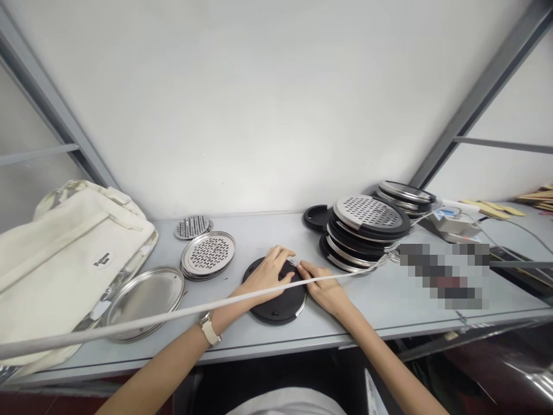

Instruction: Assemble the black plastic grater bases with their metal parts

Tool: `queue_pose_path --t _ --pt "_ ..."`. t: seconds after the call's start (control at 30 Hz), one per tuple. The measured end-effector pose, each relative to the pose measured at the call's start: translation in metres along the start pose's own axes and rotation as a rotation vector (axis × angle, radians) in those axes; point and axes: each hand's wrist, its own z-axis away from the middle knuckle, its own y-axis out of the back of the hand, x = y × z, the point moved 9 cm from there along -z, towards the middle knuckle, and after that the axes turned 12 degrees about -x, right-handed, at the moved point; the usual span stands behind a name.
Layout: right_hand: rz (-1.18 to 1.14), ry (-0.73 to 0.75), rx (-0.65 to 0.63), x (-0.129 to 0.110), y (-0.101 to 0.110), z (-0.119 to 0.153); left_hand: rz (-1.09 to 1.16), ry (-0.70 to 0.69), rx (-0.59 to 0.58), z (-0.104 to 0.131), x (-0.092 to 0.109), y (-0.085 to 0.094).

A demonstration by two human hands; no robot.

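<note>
A round black disc (280,304) with a thin metal rim lies on the table near its front edge. My left hand (270,274) rests on top of the disc, its fingers apart and reaching over the far side. At the disc's right upper edge, my right hand (322,285) has its fingers pressed together near a small shiny metal part (294,263); whether it grips that part is unclear. Left of the disc are a perforated metal plate (208,255) on a short stack and a plain metal plate (147,300).
Cream bags (69,259) fill the left side. Stacks of black and metal discs (367,230) stand at the right, beside a black ring piece (317,217). A white cord (173,314) crosses in front, over my left wrist. A small grater disc (193,227) lies at the back.
</note>
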Motion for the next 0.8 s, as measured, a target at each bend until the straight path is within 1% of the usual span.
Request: queue_pose_path --t 0.1,0.17,0.33,0.5,0.8 --pt "0.036 -0.002 0.003 -0.002 0.000 0.000 -0.079 -0.105 -0.025 0.000 0.014 0.000" --pt "0.046 -0.010 0.008 -0.002 0.001 0.000 -0.097 -0.129 -0.045 0.000 0.017 -0.002" --pt "0.015 -0.005 -0.002 -0.001 -0.001 0.000 -0.126 -0.123 -0.037 0.000 0.012 -0.006" --pt "0.054 -0.022 0.023 -0.001 -0.001 0.002 -0.098 -0.097 -0.051 0.000 0.007 -0.010" --pt "0.033 -0.001 0.026 -0.003 0.000 0.003 -0.078 -0.112 -0.050 0.000 0.010 -0.009"
